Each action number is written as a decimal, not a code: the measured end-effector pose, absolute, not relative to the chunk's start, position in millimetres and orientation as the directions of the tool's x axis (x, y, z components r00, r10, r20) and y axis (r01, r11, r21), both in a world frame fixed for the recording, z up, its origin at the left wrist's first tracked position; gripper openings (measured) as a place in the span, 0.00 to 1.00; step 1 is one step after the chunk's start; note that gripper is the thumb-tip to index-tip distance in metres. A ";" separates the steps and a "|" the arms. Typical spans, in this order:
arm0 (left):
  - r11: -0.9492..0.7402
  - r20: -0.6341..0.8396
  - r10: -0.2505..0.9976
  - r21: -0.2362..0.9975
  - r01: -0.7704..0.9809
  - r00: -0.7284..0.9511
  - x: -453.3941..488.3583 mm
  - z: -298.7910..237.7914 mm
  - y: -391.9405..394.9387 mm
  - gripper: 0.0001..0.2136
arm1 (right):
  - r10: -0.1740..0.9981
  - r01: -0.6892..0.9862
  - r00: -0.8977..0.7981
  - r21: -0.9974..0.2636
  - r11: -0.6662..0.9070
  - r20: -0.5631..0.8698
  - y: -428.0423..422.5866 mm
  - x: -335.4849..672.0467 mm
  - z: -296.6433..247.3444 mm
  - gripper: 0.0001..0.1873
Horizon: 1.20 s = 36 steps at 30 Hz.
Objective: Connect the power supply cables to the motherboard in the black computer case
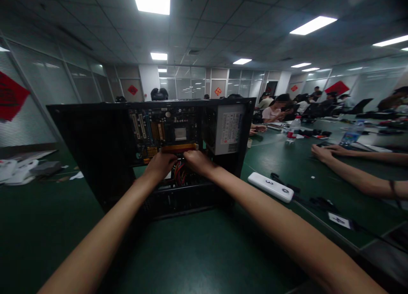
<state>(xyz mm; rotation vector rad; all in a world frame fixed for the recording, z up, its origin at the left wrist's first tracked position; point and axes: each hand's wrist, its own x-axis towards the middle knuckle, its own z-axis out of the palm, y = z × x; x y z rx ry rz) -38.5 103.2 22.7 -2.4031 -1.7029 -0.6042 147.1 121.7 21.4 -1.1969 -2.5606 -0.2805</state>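
Inside the open computer case [188,201], which stands on the green desk [178,251], both hands work close together at the lower edge of the motherboard [167,130]. The left hand [162,164] and the right hand [198,161] have curled fingers; I cannot tell what either pinches, since the hands themselves hide their fingertips. Just above them in the case runs a red-and-orange strip [179,148], partly covered by the right hand; between and below them hang coloured cables [180,173]. The power supply [228,130] fills the case's upper right corner.

Right of the case lie a white bar [270,187], black cords [323,203] and a white tag [339,220]; farther off are a bottle [291,132] and a co-worker's forearms [353,171]. Left of it sits a grey block [46,168].

The power supply's label is too small to read. On the bar stand a 3 and a rounder, unclear character; the tag shows what looks like a 4.
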 end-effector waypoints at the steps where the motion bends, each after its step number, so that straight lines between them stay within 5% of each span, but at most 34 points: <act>1: -0.346 0.390 0.878 0.114 0.931 0.279 -38.0 23.3 102.3 0.12 | 0.715 0.770 -0.602 0.025 0.637 0.356 121.3 147.9 20.8 0.12; 9: -0.381 0.379 0.867 0.089 0.920 0.322 -38.5 19.4 105.7 0.13 | 0.787 0.814 -0.510 -0.102 0.572 0.347 118.4 153.1 21.3 0.14; 25: -0.315 0.346 0.900 0.092 0.945 0.266 -28.8 26.4 99.8 0.16 | 0.811 0.850 -0.480 -0.052 0.524 0.335 113.7 152.3 28.4 0.16; 36: -0.346 0.353 0.889 0.104 0.932 0.291 -28.0 28.4 97.2 0.15 | 0.712 0.778 -0.584 0.019 0.628 0.391 103.5 158.9 33.5 0.15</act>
